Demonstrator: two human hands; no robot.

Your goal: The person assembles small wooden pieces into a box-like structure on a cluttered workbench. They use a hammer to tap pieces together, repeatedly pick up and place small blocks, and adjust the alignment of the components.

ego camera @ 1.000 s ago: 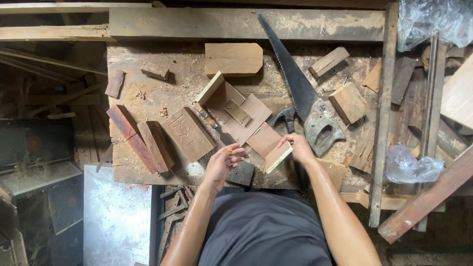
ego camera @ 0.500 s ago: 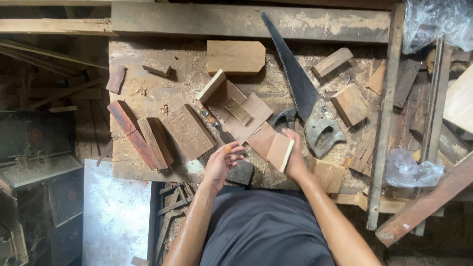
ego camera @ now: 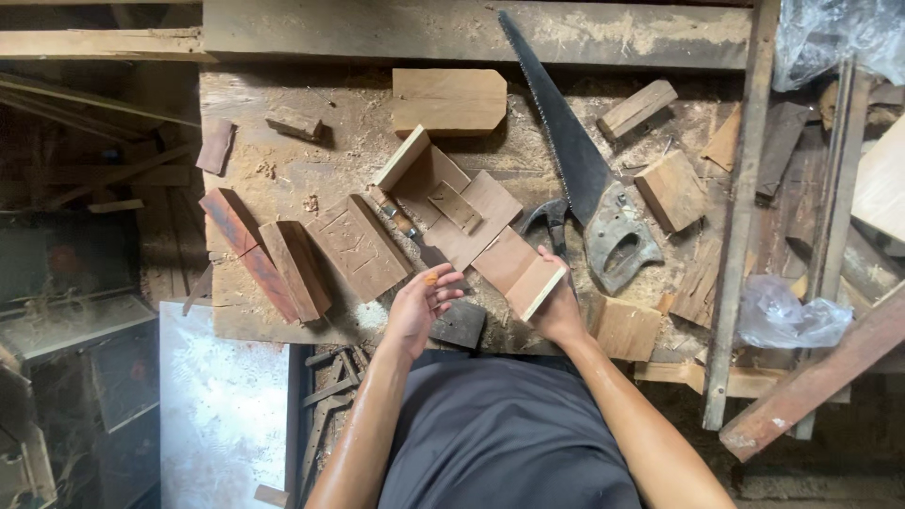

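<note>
At the near edge of the dusty workbench [ego camera: 283,188], the right hand [ego camera: 558,311] holds a small flat wood block [ego camera: 521,273]. The fingers wrap under it and tip it up, so its pale cut end faces the person. The block is off the bench a little, close to the body. The left hand [ego camera: 419,306] is just beside it but not touching. Its palm is up, its fingers are loosely curled, and it holds nothing. It looks like the block is being lifted and looked at. To do more with it, the empty hand would need to come over and take the other side.

Just past the block lie a few flat brown boards [ego camera: 462,212], one on top of another. A thin tool with a striped handle [ego camera: 396,215] lies beside them. Left of that sit a carved board [ego camera: 358,247] and two reddish sticks [ego camera: 269,259]. A hand saw [ego camera: 575,170] lies to the right, its grey handle near the right hand. More wood scraps [ego camera: 671,188] are spread about.
</note>
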